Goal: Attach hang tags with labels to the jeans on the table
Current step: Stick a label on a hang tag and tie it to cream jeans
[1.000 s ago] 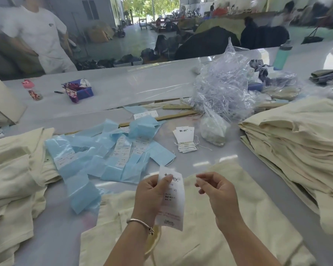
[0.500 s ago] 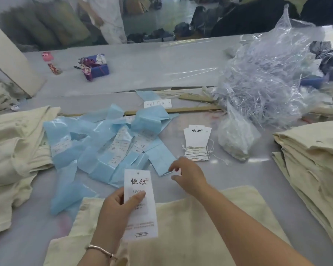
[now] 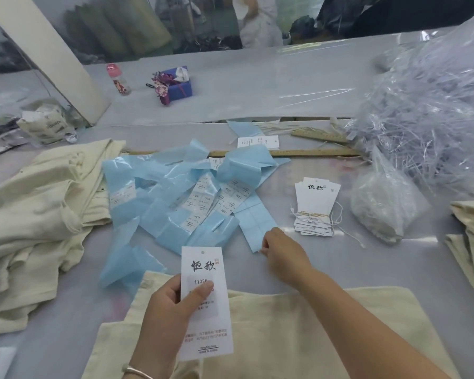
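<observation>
Left hand (image 3: pixel 173 305) holds hang tag (image 3: pixel 205 302); blue label strips (image 3: pixel 192 198) beyond.

One head-worn camera looks forward and steeply down, close over the grey plastic-covered desk (image 3: pixel 326 269).

The grey table (image 3: pixel 394 269) carries cream jeans (image 3: pixel 298 332) at the near edge, with further jeans heaps at left (image 3: pixel 39 214) and right (image 3: pixel 471 231). Blue backing strips (image 3: pixel 192 198) lie at centre, with a tag stack (image 3: pixel 315 206) and a small bag (image 3: pixel 381 209) to their right. Behind them lie 2 rulers (image 3: pixel 298 152), a bag of shreds (image 3: pixel 427 119), a bottle (image 3: pixel 118 79) and a purple box (image 3: pixel 178 87).
</observation>
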Available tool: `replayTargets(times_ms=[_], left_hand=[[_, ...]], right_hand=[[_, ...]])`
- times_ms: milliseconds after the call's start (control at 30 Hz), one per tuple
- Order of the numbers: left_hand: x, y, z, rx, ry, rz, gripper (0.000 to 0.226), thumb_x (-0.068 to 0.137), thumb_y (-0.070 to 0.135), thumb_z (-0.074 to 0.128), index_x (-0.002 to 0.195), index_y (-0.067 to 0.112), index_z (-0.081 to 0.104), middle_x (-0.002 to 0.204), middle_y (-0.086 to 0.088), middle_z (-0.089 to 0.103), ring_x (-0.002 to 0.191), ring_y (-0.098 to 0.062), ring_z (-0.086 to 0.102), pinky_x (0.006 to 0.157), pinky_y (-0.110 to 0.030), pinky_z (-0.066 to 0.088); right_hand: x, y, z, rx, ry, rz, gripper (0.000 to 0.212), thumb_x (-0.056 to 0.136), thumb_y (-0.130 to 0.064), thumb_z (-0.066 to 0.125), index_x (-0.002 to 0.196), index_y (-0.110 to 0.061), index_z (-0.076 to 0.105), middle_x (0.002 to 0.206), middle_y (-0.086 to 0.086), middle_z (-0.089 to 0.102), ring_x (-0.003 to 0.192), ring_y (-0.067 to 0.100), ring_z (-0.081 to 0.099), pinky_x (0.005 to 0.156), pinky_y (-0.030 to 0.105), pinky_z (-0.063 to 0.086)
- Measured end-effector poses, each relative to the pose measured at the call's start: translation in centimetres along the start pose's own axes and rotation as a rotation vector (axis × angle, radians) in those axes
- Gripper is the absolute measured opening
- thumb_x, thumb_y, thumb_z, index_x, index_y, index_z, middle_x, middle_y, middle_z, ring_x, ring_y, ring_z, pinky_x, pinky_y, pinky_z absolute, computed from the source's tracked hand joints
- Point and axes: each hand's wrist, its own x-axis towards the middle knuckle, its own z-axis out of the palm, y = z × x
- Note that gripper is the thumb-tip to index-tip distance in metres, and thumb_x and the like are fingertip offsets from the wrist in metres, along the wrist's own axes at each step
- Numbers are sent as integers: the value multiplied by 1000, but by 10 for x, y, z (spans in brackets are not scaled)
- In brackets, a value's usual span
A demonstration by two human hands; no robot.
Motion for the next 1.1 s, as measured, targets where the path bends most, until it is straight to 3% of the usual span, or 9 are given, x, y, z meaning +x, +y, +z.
replayTargets(times_ms=[133, 200, 300, 467, 533, 667, 800, 900, 1100], left_hand=[[-7, 3, 7, -186, -117, -102, 30, 64, 28, 84, 91, 17, 76, 86, -16, 72, 67, -27, 67, 61, -39, 56], [-12, 3, 16, -355, -198, -208, 29, 72, 27, 71, 95, 9, 75, 90, -20, 71, 64, -26, 67, 54, -35, 55], [-20, 2, 32, -497, -309, -317, 45, 78, 24, 62, 113, -3, 67, 103, -29, 68, 69, -27, 66, 49, -30, 54], [-39, 3, 37, -631, -425, -357, 44, 91, 22, 51, 124, -6, 58, 82, -22, 64, 57, -30, 62, 45, -30, 50], [-46, 7, 30, -685, -431, -350, 39, 93, 22, 49, 119, -7, 59, 81, -21, 62, 57, -32, 60, 46, -35, 50], [-65, 16, 5, -715, -491, -327, 30, 86, 22, 54, 101, -2, 63, 64, -16, 56, 47, -29, 58, 41, -35, 49], [-80, 8, -26, -584, -557, -288, 37, 79, 25, 62, 103, -3, 69, 71, -18, 61, 54, -27, 61, 46, -32, 51], [-92, 5, -48, -510, -631, -199, 39, 79, 26, 62, 106, 0, 71, 81, -18, 66, 62, -27, 64, 52, -33, 52], [-114, 3, -84, -390, -707, -32, 38, 82, 25, 59, 107, -1, 69, 95, -25, 69, 77, -31, 66, 62, -34, 55]], right_hand=[[-36, -13, -31, 851, -4, 105, 17, 96, -2, 47, 82, -11, 45, 65, 4, 62, 46, 12, 40, 47, 21, 32], [-59, -24, -42, 1014, -33, 93, 15, 95, 2, 47, 85, -9, 47, 62, 9, 59, 42, 13, 37, 43, 18, 31], [-94, -43, -43, 1046, -71, 85, 13, 95, 3, 49, 88, -8, 47, 59, 9, 57, 42, 15, 38, 42, 20, 31], [-151, -76, -32, 945, 15, 113, 14, 88, 8, 49, 87, -5, 45, 51, 1, 55, 39, 9, 38, 41, 15, 28], [-172, -89, -27, 910, 110, 146, 17, 84, 9, 50, 84, -6, 44, 51, 6, 58, 38, 2, 39, 42, 11, 29], [-206, -116, -13, 901, 245, 236, 18, 83, 7, 54, 84, -9, 46, 55, 10, 66, 36, 10, 33, 40, 16, 28], [-226, -146, -7, 971, 381, 313, 8, 87, -5, 64, 85, -12, 67, 63, -4, 67, 36, 15, 42, 40, 19, 34], [-238, -169, -4, 1100, 384, 398, 14, 87, -18, 67, 78, -11, 76, 47, -11, 55, 36, 10, 38, 39, 16, 28], [-261, -219, 23, 1347, 436, 374, 12, 76, -11, 70, 84, -8, 78, 77, 17, 62, 74, 26, 43, 71, 38, 32]])
